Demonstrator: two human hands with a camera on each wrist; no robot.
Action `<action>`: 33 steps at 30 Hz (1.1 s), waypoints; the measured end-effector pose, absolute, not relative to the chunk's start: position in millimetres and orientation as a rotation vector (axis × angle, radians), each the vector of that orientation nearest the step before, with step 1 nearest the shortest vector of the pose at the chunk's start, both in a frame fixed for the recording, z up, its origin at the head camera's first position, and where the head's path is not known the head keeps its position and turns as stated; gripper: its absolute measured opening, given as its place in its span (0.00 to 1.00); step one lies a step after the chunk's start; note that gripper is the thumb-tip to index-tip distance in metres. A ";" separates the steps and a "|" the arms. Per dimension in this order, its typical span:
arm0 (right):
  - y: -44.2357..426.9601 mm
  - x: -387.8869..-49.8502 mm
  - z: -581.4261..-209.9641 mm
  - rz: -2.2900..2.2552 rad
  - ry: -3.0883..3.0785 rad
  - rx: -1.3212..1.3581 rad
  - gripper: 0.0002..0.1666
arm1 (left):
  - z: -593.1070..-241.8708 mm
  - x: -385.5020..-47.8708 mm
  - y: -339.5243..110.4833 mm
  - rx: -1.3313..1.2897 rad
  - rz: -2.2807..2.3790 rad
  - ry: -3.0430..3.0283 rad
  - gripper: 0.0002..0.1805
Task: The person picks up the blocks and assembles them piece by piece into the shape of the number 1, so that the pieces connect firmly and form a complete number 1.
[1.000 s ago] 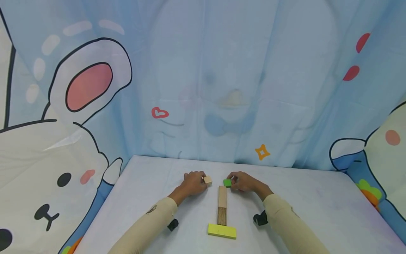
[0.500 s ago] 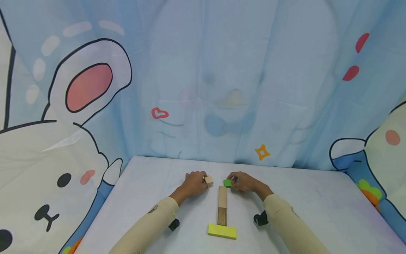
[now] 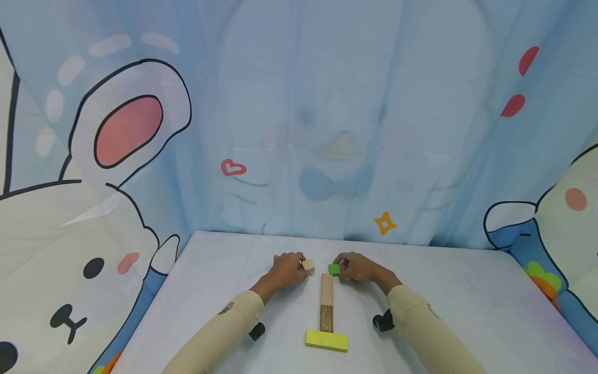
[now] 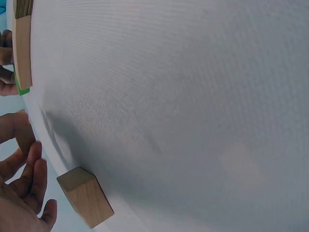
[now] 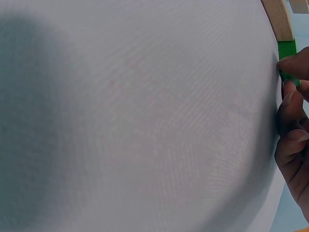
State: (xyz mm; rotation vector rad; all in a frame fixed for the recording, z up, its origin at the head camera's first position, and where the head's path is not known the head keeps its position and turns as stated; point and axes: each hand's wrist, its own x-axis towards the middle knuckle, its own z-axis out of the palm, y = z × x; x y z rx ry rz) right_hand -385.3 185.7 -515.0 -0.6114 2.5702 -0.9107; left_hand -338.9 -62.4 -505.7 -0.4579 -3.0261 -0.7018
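My left hand (image 3: 287, 270) pinches a small pale wooden block (image 3: 308, 266), left of the row's far end. In the left wrist view a second wooden block (image 4: 89, 198) rests on the cloth beside that hand; the head view does not show it. My right hand (image 3: 358, 267) pinches a green block (image 3: 334, 269) at the far end of a pale wooden block (image 3: 327, 290). In the right wrist view the green block (image 5: 287, 48) seems to touch that pale block's end. A dark-grained brown block (image 3: 326, 318) continues the row toward me, ending at a yellow block (image 3: 327, 341) laid crosswise.
A white cloth (image 3: 448, 311) covers the table. Behind it hangs a light blue curtain (image 3: 261, 104) printed with cartoon animals. Black wrist cameras show under the left sleeve (image 3: 215, 330) and the right sleeve (image 3: 427, 327).
My left hand has shifted very slightly to the right with its pale block. The right hand stays at the green block, and the row of blocks has not moved.
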 end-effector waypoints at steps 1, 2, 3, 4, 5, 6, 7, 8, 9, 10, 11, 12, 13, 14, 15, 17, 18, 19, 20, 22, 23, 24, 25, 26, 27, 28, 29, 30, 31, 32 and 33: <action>185.7 -385.4 -515.3 -0.914 2.569 -0.614 0.20 | -505.9 -339.0 -62.4 -0.458 -0.708 -3.025 0.16; 185.7 -385.5 -515.5 -0.915 2.570 -0.616 0.20 | -505.9 -339.0 -62.4 -0.457 -0.709 -3.027 0.16; 185.8 -385.6 -515.8 -0.913 2.571 -0.617 0.20 | -505.9 -339.1 -62.4 -0.459 -0.710 -3.027 0.16; 185.8 -385.7 -516.0 -0.909 2.573 -0.617 0.20 | -505.8 -339.0 -62.3 -0.460 -0.711 -3.026 0.16; 185.8 -385.7 -515.9 -0.908 2.575 -0.616 0.20 | -505.9 -339.2 -62.3 -0.461 -0.709 -3.026 0.16; 185.7 -385.7 -515.9 -0.905 2.577 -0.614 0.20 | -505.7 -339.1 -62.2 -0.461 -0.711 -3.025 0.16; 185.7 -385.8 -515.9 -0.903 2.580 -0.612 0.20 | -505.8 -339.1 -62.2 -0.462 -0.714 -3.023 0.16; 185.5 -385.8 -515.9 -0.901 2.582 -0.608 0.20 | -506.1 -339.3 -62.1 -0.465 -0.714 -3.019 0.16; 185.5 -386.0 -516.1 -0.898 2.584 -0.606 0.20 | -506.2 -339.2 -62.0 -0.467 -0.716 -3.016 0.16; 185.5 -386.1 -516.2 -0.895 2.585 -0.604 0.20 | -506.3 -339.1 -61.9 -0.470 -0.722 -3.010 0.16; 185.5 -386.3 -516.3 -0.894 2.586 -0.603 0.20 | -506.4 -338.9 -61.8 -0.472 -0.726 -3.007 0.15; 185.7 -386.6 -516.8 -0.890 2.585 -0.602 0.20 | -506.1 -338.4 -61.6 -0.474 -0.729 -3.004 0.15; 185.7 -386.7 -517.1 -0.888 2.584 -0.598 0.20 | -506.1 -338.0 -61.4 -0.475 -0.731 -3.003 0.15; 185.7 -386.7 -517.2 -0.888 2.583 -0.591 0.20 | -506.0 -337.6 -61.3 -0.478 -0.733 -3.001 0.14; 185.7 -386.7 -517.4 -0.889 2.580 -0.589 0.20 | -505.6 -337.0 -61.1 -0.477 -0.737 -3.002 0.14; 185.7 -386.5 -517.7 -0.890 2.578 -0.584 0.20 | -505.3 -336.3 -60.7 -0.480 -0.743 -3.000 0.13; 185.6 -386.5 -517.9 -0.892 2.577 -0.581 0.20 | -505.2 -336.3 -60.5 -0.483 -0.745 -2.998 0.13; 185.4 -386.7 -518.3 -0.895 2.578 -0.575 0.20 | -504.9 -336.1 -60.3 -0.485 -0.747 -2.996 0.13; 185.4 -386.8 -518.4 -0.897 2.579 -0.574 0.20 | -504.9 -336.2 -60.1 -0.486 -0.748 -2.994 0.13; 185.4 -387.4 -519.1 -0.899 2.583 -0.574 0.20 | -504.6 -336.2 -59.8 -0.490 -0.744 -2.992 0.13; 185.4 -387.7 -519.3 -0.900 2.585 -0.573 0.20 | -504.5 -336.4 -59.8 -0.491 -0.742 -2.992 0.13; 185.2 -387.8 -519.5 -0.904 2.584 -0.569 0.20 | -504.5 -336.6 -59.6 -0.490 -0.741 -2.992 0.13; 185.3 -388.1 -519.8 -0.903 2.584 -0.571 0.20 | -504.9 -336.9 -59.6 -0.488 -0.740 -2.992 0.13; 185.3 -388.0 -519.5 -0.903 2.584 -0.571 0.20 | -505.1 -337.2 -59.4 -0.485 -0.738 -2.993 0.13; 185.3 -387.8 -519.4 -0.904 2.583 -0.574 0.20 | -505.2 -337.3 -59.3 -0.483 -0.740 -2.992 0.13; 185.3 -387.6 -519.3 -0.907 2.579 -0.578 0.20 | -505.6 -337.5 -59.1 -0.480 -0.737 -2.992 0.14; 185.3 -387.2 -518.7 -0.907 2.577 -0.581 0.20 | -506.0 -337.9 -58.8 -0.478 -0.735 -2.992 0.14; 185.2 -386.8 -518.1 -0.908 2.575 -0.585 0.20 | -506.4 -338.1 -58.4 -0.476 -0.732 -2.992 0.14; 185.2 -386.5 -517.8 -0.907 2.575 -0.586 0.20 | -506.4 -338.2 -58.1 -0.473 -0.727 -2.996 0.14; 185.2 -386.1 -517.2 -0.910 2.573 -0.588 0.20 | -506.2 -338.1 -57.6 -0.471 -0.726 -2.998 0.14; 185.2 -385.7 -516.7 -0.913 2.571 -0.595 0.20 | -506.2 -338.2 -57.1 -0.471 -0.722 -3.000 0.15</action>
